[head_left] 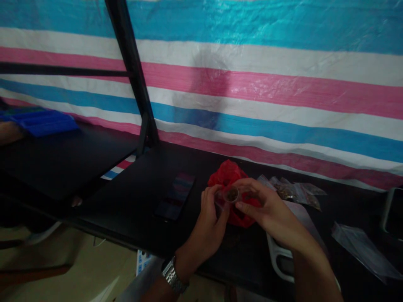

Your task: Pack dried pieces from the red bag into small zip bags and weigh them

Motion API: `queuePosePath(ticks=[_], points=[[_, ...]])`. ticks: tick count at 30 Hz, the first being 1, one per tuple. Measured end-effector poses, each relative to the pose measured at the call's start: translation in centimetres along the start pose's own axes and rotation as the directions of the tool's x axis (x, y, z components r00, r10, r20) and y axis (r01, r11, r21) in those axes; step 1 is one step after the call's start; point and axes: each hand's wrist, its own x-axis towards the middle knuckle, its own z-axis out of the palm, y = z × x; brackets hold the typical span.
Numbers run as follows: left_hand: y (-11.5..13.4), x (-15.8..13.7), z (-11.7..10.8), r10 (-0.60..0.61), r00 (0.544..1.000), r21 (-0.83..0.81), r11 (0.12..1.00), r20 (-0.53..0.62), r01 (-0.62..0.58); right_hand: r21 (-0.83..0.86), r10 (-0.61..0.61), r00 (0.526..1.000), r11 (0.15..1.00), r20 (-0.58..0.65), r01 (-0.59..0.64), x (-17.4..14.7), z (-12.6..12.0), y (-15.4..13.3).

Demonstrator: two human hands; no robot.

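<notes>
My right hand [264, 205] closes its thumb and fingers on a small round clear cup [232, 194] with brownish bits inside, tilted so its mouth faces me. Opposite it, my left hand [210, 212], with a metal watch [174, 276] on the wrist, pinches a piece of see-through plastic, seemingly a small bag [218, 199], against the cup's left side. A crumpled red plastic bag [228, 171] lies open right behind and under both hands; its contents are mostly hidden. Below my right forearm is a white plastic board or tray [277, 262] with a handle opening, partly covered by the arm.
Several small clear bags of brownish bits [288, 191] lie behind my right hand. Flat clear bags [362, 247] are at the right. A dark phone [176, 197] rests on the black table [126, 209]. A metal post [135, 71] stands left; another person's hand [11, 132] is near blue material [47, 121].
</notes>
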Motion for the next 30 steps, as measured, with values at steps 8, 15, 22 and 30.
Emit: queuePosePath(ticks=[8, 15, 22, 30], points=[[-0.8, 0.0, -0.1, 0.095, 0.996, 0.042, 0.995, -0.003, -0.094, -0.375, -0.184, 0.983, 0.912, -0.014, 0.165, -0.1, 2.3, -2.0], [-0.3, 0.0, -0.5, 0.087, 0.996, 0.027, 0.996, 0.034, -0.088, -0.381, -0.246, 0.969, 0.894, 0.021, 0.236, -0.2, 3.2, -2.6], [0.8, 0.1, -0.3, -0.076, 0.992, -0.026, 0.997, -0.103, 0.074, -0.412, -0.303, 0.933, 0.888, -0.192, 0.204, -1.0, 0.7, -2.9], [0.9, 1.7, -0.1, -0.330, 0.894, -0.107, 0.944, -0.304, 0.312, -0.556, 0.044, 0.998, 0.829, -0.038, -0.058, -0.4, 1.1, 0.6]])
